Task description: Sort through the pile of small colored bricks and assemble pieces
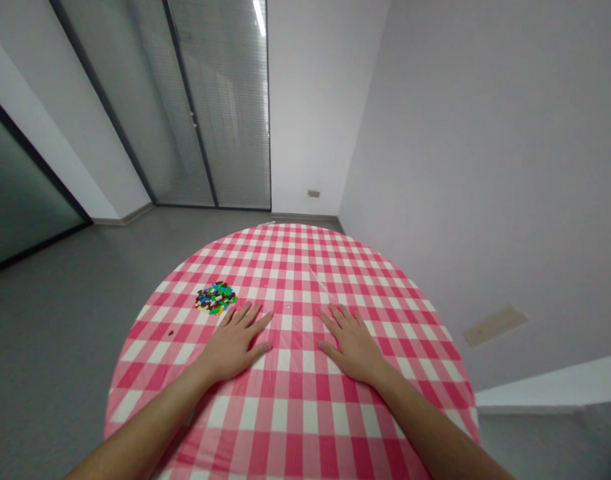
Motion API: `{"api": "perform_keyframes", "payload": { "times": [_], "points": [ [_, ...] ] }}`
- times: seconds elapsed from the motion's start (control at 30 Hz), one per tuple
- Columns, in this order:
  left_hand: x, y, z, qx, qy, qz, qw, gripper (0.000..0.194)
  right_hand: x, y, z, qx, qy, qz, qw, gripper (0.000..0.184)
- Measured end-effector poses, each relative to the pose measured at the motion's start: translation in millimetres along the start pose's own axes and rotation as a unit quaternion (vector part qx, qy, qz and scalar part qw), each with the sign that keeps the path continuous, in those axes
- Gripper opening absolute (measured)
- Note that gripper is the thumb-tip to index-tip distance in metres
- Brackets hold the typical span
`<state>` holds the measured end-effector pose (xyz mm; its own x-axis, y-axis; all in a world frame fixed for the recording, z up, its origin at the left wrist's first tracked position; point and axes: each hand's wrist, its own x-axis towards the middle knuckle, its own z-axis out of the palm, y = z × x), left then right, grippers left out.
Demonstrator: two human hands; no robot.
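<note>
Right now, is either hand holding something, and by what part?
Nothing is held. The left hand and right hand lie flat and open on the pink checked tablecloth, near a pile of small colored pieces.

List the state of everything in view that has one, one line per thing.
left hand: flat, palm down on the cloth, fingers spread, holding nothing
right hand: flat, palm down, fingers spread, holding nothing
pile of small multicoloured pieces: loose heap beside the left fingertips
pink gingham tablecloth: spread over a round table
dark speck: lying apart from the pile
slatted blinds: lowered behind glass
</note>
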<state>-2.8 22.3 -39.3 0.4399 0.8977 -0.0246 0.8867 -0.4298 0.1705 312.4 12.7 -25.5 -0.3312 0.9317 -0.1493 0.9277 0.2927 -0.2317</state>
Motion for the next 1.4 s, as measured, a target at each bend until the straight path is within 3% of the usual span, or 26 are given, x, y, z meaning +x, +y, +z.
{"api": "perform_keyframes", "payload": {
  "times": [0.53,1.03,1.17,1.23,1.3,1.4],
  "points": [
    [0.9,0.3,0.8,0.004,0.002,0.0,1.0,0.07,2.4,2.5,3.7,0.007,0.013,-0.003,1.0,0.076],
    [1.2,-1.6,-3.8,-0.064,0.01,0.001,0.998,0.065,5.8,8.6,12.4,0.028,0.103,-0.024,0.994,0.061],
    [0.0,-20.4,-11.2,-0.201,0.039,-0.007,0.979,0.068,8.3,13.3,16.1,0.023,0.183,-0.019,0.983,0.043],
    [-4.9,-36.7,-21.5,-0.264,0.085,-0.044,0.96,0.074,9.8,16.1,18.7,0.018,0.216,-0.015,0.976,0.039],
    [-13.2,-56.5,-34.2,-0.285,0.133,-0.076,0.946,0.077,10.9,18.2,21.0,0.016,0.229,-0.016,0.973,0.039],
    [-29.2,-88.0,-46.4,-0.257,0.159,-0.135,0.944,0.086,11.7,19.4,22.7,0.019,0.229,-0.018,0.973,0.04]
  ]
}}
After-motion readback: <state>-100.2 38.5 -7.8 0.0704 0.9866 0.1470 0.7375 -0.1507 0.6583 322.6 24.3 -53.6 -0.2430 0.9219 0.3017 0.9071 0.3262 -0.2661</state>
